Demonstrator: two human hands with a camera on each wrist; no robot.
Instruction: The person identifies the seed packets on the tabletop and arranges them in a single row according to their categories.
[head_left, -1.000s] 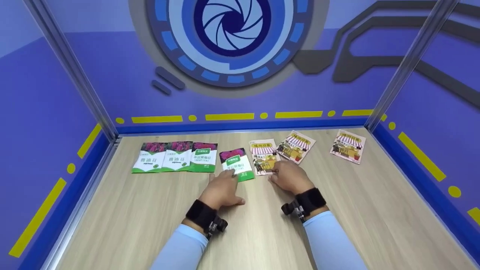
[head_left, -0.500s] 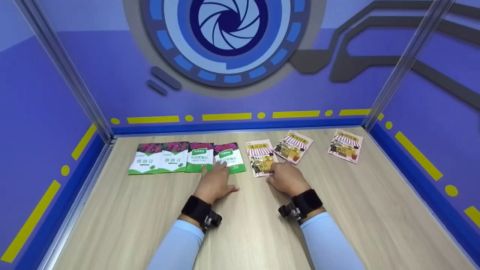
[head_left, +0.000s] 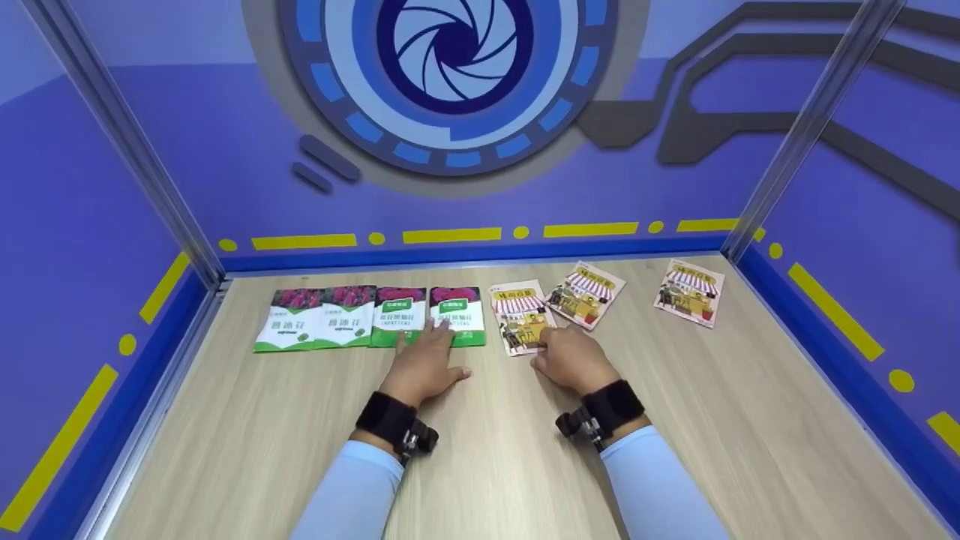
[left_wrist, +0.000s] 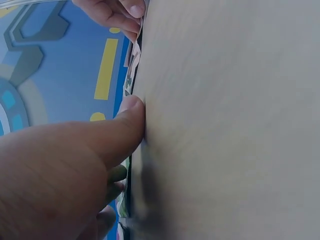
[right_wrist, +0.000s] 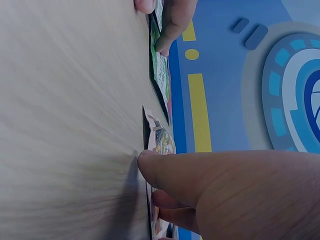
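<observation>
In the head view, my left hand rests with fingers extended on a green-and-white flower seed packet, the rightmost of its row. Two similar packets with white fronts, a left one and its neighbour, overlap beside another green one. My right hand holds the lower right corner of a pink packet printed with a striped-awning shop, its fingers bent and thumb at the near edge. The right wrist view shows that thumb against the pink packet's edge; some fingertips are hidden.
A tilted pink packet lies just behind my right hand, and another pink packet sits farther right. The wooden table meets a blue patterned back wall and side walls with metal corner posts.
My left hand has slid the tilted green packet left and straightened it beside the other green one. The right hand and its pink packet have stayed nearly in place; the head view has shifted slightly.
</observation>
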